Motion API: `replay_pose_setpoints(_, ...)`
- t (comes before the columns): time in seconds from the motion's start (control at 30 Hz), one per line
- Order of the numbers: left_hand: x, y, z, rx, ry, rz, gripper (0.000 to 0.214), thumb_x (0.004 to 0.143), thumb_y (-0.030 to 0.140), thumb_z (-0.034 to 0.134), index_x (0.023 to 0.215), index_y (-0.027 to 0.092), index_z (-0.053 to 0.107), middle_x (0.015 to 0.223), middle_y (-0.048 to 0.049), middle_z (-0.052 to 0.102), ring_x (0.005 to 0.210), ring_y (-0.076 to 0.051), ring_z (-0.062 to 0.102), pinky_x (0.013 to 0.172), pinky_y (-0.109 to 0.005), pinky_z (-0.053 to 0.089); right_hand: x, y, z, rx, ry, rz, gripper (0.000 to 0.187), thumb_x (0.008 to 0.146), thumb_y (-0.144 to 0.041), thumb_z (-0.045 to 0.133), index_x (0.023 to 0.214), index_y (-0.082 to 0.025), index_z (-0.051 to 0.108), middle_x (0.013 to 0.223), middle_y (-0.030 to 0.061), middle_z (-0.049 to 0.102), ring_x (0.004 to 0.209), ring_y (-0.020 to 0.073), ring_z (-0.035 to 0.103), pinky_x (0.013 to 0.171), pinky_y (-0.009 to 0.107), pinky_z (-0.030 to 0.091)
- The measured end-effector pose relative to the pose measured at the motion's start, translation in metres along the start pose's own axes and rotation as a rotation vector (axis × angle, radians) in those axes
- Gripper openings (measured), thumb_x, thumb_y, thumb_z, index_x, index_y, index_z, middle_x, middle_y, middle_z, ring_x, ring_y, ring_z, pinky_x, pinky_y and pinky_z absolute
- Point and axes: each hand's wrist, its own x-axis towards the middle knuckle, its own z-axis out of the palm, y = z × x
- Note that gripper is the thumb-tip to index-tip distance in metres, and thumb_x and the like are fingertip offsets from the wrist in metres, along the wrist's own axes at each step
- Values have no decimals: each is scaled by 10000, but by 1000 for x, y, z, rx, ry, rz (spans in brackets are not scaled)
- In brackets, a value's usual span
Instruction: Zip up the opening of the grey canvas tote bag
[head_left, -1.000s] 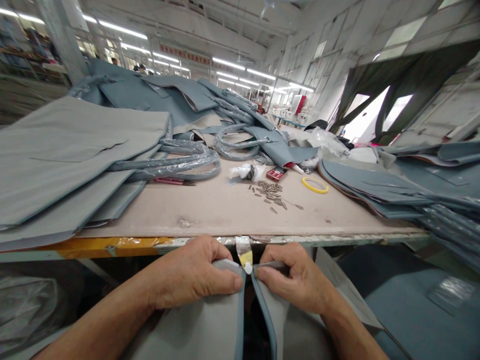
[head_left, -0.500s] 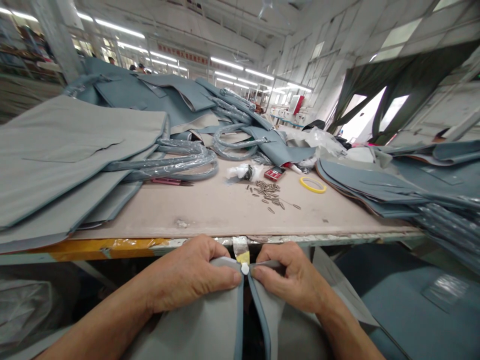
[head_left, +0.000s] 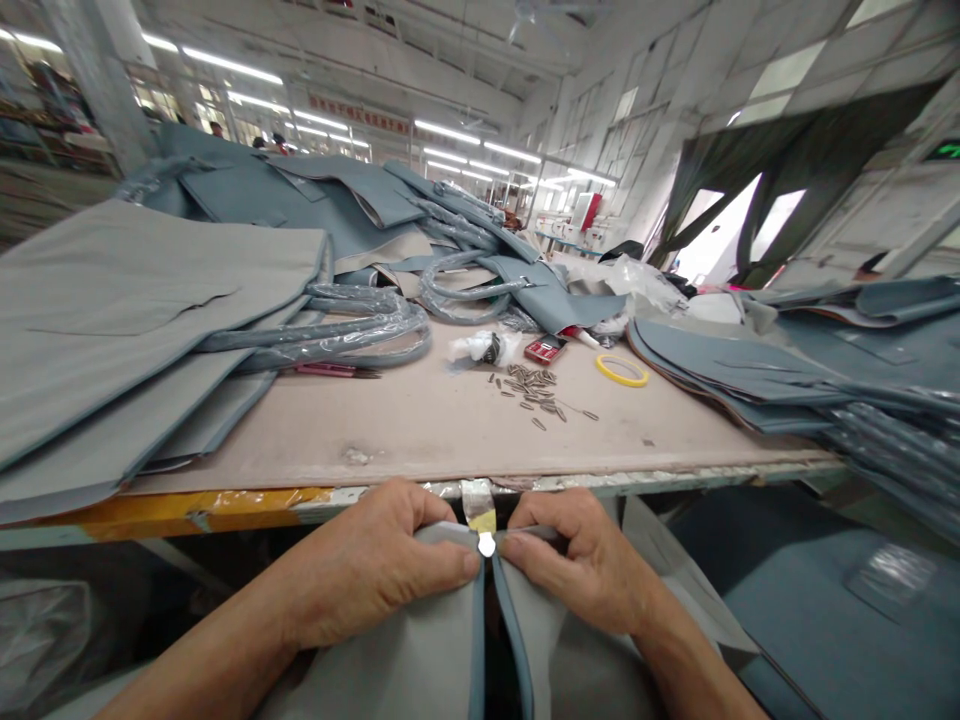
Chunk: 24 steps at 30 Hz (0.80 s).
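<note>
Long lamps lit the wide workroom, and before us stood a pale table. On its left side we had a pile of grey panels, with tubes in clear plastic lying beside them; on the right there was a stack of blue-grey sheets. Near the middle we saw small elongated pieces, a red box and a yellow ring.

At the near edge of the table, and a little below it, was the grey material that we held. Our left hand pinched its left upper corner between thumb and fingers, and our right hand pinched the right part in the same way. The two blue-grey borders ran down with a dark gap between them; whether they belonged to one piece, we could not tell. Between our thumbs was the white tip of a short strip which hung at the table edge.

We judged the material to be light, bendable yet rather firm, and not fragile, perhaps a bit slippery on its smooth face. The borders near the top seemed the best place to hold.
</note>
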Motion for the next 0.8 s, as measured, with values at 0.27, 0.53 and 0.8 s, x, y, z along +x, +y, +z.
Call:
replay_pose_setpoints(0.27, -3, 10, 0, 11, 9, -23, 320, 749, 424, 657, 810, 109, 652, 673, 1, 558, 579, -108, 420, 506, -218, 277, -4, -5, 3, -108, 44, 9, 235, 890, -243, 562, 674, -152, 580, 568, -58, 510, 536, 47, 431, 540, 192, 300)
replay_pose_setpoints(0.53, 1, 9, -5, 7, -12, -2, 343, 784, 455, 636, 812, 113, 643, 660, 9, 525, 575, -101, 387, 515, -221, 250, -2, -5, 4, -164, 76, 24, 244, 914, -249, 536, 691, -156, 577, 611, -49, 553, 574, 54, 482, 576, 201, 322)
replay_pose_setpoints(0.8, 0, 11, -3, 7, -33, 30, 326, 811, 436, 612, 824, 111, 640, 653, 19, 489, 564, -92, 351, 501, -217, 235, -4, -3, 5, -163, 59, 44, 258, 923, -250, 527, 685, -157, 561, 613, -51, 548, 580, 57, 480, 578, 206, 319)
